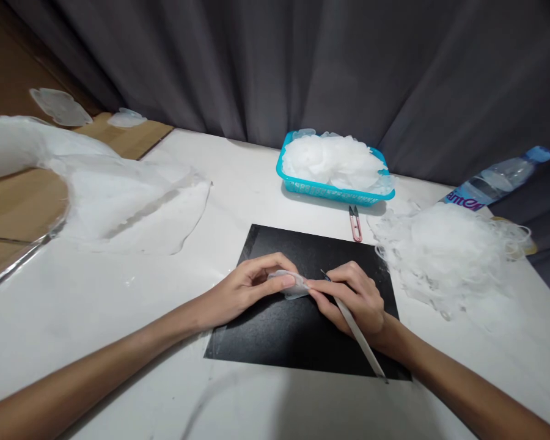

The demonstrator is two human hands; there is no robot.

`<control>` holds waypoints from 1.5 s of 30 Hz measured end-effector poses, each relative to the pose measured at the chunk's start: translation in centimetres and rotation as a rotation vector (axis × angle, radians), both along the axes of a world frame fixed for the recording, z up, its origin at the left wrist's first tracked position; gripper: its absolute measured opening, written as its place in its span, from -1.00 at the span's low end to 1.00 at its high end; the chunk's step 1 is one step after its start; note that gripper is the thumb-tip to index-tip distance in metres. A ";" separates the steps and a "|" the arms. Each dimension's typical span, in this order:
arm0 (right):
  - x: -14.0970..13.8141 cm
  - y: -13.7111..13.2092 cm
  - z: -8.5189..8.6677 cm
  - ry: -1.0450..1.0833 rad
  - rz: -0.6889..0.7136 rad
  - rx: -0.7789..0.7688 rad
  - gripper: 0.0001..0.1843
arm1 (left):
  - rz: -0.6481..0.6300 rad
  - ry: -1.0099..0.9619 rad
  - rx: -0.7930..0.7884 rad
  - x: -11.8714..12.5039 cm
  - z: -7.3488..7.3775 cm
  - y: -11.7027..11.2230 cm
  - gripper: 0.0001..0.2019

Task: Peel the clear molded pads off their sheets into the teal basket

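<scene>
Firstly, from the head view: one small translucent plastic piece (294,285), one thin grey pen-shaped tool (362,342), one pink snips (355,223). The left hand (242,287) pinches the piece over the black rectangular mat (293,333), at centre. The right hand (355,299) is clamped on the tool, whose long axis runs near-right to far-left, tip towards the piece.

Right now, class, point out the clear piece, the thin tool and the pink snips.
clear piece (293,285), head view, its middle.
thin tool (362,340), head view, its shaft.
pink snips (357,231), head view, its handle.
</scene>
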State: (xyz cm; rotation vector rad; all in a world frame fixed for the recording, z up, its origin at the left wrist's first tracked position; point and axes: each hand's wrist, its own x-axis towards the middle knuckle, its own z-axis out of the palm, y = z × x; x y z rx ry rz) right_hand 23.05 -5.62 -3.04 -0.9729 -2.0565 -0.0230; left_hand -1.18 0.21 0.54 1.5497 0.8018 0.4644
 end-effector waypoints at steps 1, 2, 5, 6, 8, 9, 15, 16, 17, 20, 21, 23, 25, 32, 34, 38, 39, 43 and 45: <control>0.0 -0.1 0.0 0.003 -0.010 0.004 -0.64 | 0.000 -0.028 -0.011 0.0 0.0 0.0 -0.76; -0.1 -0.1 0.0 0.006 -0.022 0.019 -0.62 | -0.003 -0.057 -0.025 0.1 0.0 0.0 -0.78; -0.1 -0.4 0.6 -0.016 -0.037 0.121 -0.60 | -0.015 -0.137 -0.051 0.1 -0.2 0.1 -0.82; -0.1 -0.4 0.8 -0.027 -0.036 0.158 -0.61 | -0.021 -0.148 -0.053 0.1 -0.3 0.1 -0.82; -0.1 -0.5 1.1 -0.038 -0.035 0.200 -0.62 | -0.034 -0.162 -0.050 0.1 -0.4 0.2 -0.83; 0.0 -0.5 1.1 -0.035 -0.040 0.204 -0.62 | -0.037 -0.166 -0.047 0.1 -0.5 0.3 -0.84; -0.4 -0.6 0.3 0.017 -0.067 0.096 -0.69 | -0.038 -0.159 -0.049 0.2 -0.2 0.2 -0.84; -0.6 -0.5 0.3 0.051 -0.085 0.059 -0.73 | -0.031 -0.148 -0.053 0.2 -0.1 0.2 -0.84; -0.8 -0.4 0.5 0.101 -0.101 0.009 -0.78 | -0.024 -0.135 -0.064 0.3 0.0 0.2 -0.84; -1.2 0.2 1.5 0.286 -0.073 -0.199 -0.90 | -0.020 -0.126 -0.143 0.4 0.2 0.2 -0.82; -1.2 0.5 1.9 0.335 -0.040 -0.267 -0.90 | -0.026 -0.141 -0.178 0.4 0.2 0.2 -0.81; -1.1 1.0 2.4 0.393 0.023 -0.390 -0.82 | -0.035 -0.173 -0.241 0.4 0.1 0.2 -0.82; -1.0 1.2 2.5 0.429 0.073 -0.494 -0.75 | -0.029 -0.181 -0.274 0.3 -0.1 0.3 -0.83; 0.0 2.1 3.7 0.443 0.052 -0.553 -0.81 | 0.033 -0.207 -0.310 0.2 -0.5 0.5 -0.79; 1.7 2.9 6.2 0.446 -0.043 -0.440 -0.79 | 0.057 -0.236 -0.338 0.2 -0.5 0.4 -0.76; 8.6 4.3 12.8 0.350 -0.381 -0.321 -0.65 | 0.120 -0.235 -0.253 0.2 -0.2 0.5 -0.75; 10.8 4.4 14.1 0.271 -0.439 -0.390 -0.58 | 0.145 -0.222 -0.224 0.1 0.0 0.6 -0.75; 19.2 4.5 15.8 -0.041 -0.753 -0.457 -0.51 | 0.373 -0.113 0.022 -1.4 1.3 2.5 -0.73; 22.1 4.5 15.0 -0.214 -0.913 -0.520 -0.59 | 0.450 0.028 0.291 -3.4 2.3 4.2 -0.71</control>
